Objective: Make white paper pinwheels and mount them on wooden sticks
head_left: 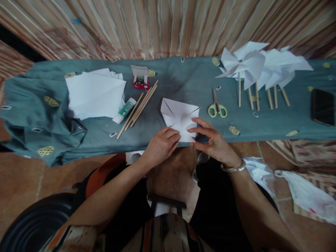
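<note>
A square sheet of white paper (181, 117) with diagonal slits cut in from its corners lies at the table's front edge. Its left side is slightly raised. My left hand (164, 144) is closed on the lower left corner, fingers together over the paper. My right hand (212, 140) has the lower right corner between thumb and fingers, with its forefinger stretched along the right side. Just right of the sheet lie scissors (217, 106) with light green handles, their blades pointing away from me.
To the left are a stack of white paper (96, 92), a glue stick (124, 110), wooden sticks (141, 106) and a red box of small metal pieces (140, 81). Several paper pinwheels (241, 63) and a phone (322, 106) lie right on the green tablecloth (181, 80).
</note>
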Demonstrator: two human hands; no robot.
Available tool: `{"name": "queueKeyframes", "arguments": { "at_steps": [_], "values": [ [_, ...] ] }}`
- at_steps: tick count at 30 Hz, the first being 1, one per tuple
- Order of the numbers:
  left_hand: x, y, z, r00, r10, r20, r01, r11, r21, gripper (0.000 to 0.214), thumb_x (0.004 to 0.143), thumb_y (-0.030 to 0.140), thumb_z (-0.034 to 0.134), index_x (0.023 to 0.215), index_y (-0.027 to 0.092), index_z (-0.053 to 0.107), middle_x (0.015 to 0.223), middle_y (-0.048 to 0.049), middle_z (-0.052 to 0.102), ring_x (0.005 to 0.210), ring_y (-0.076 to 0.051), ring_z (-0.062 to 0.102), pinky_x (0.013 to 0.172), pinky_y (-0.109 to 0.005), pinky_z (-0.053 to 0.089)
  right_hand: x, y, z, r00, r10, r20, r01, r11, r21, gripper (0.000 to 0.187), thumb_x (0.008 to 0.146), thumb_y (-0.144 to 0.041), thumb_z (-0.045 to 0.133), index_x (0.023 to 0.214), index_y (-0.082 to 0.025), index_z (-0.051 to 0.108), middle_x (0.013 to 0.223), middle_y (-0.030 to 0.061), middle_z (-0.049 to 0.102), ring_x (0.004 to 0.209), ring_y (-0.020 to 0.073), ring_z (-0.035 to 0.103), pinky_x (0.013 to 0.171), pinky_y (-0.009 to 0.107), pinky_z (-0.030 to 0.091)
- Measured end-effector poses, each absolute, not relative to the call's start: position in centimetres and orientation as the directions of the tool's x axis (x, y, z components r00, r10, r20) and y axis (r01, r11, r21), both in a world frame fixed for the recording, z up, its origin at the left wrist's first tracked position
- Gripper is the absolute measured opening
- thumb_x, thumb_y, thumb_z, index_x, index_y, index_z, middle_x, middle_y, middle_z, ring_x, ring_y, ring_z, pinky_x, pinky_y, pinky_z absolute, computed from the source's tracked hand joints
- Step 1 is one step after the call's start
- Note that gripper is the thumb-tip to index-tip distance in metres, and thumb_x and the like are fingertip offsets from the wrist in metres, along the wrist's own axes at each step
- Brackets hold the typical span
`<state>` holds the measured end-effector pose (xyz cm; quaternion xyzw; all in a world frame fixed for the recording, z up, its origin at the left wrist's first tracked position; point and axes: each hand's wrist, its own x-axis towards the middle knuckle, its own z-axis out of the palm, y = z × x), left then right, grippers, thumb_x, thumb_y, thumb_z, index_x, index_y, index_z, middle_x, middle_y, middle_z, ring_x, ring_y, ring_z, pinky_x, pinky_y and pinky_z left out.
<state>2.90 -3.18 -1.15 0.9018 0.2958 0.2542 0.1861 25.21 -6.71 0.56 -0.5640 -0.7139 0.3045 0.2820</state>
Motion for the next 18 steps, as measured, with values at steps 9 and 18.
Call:
{"name": "queueKeyframes", "arguments": {
  "at_steps": [9, 18],
  "values": [
    [2.2, -3.0, -0.8, 0.658, 0.677, 0.329, 0.483, -0.716, 0.505, 0.035, 0.087, 0.019, 0.057, 0.122, 0.015, 0.054, 0.116, -0.0121, 0.061, 0.106, -0.025, 0.055, 0.091, -0.043, 0.049, 25.0, -6.9, 0.1, -0.228, 0.971, 0.074, 0.694, 0.215, -0.687, 0.043, 0.075, -0.030, 0.075, 0.116, -0.023, 0.064, 0.144, 0.0117, 0.049, 0.137, 0.0274, 0.041, 0.112, 0.053, 0.034],
    [1.7, -3.0, -0.8, 0.709, 0.623, 0.331, 0.478, -0.769, 0.424, 0.017, 0.092, 0.019, 0.051, 0.102, 0.017, 0.065, 0.102, -0.0079, 0.065, 0.092, -0.020, 0.055, 0.082, -0.035, 0.047, 25.3, -7.0, 0.3, -0.213, 0.975, 0.067, 0.644, 0.191, -0.741, 0.038, 0.080, -0.026, 0.070, 0.117, -0.026, 0.066, 0.146, 0.0085, 0.048, 0.138, 0.0264, 0.041, 0.113, 0.051, 0.034]
  ]
}}
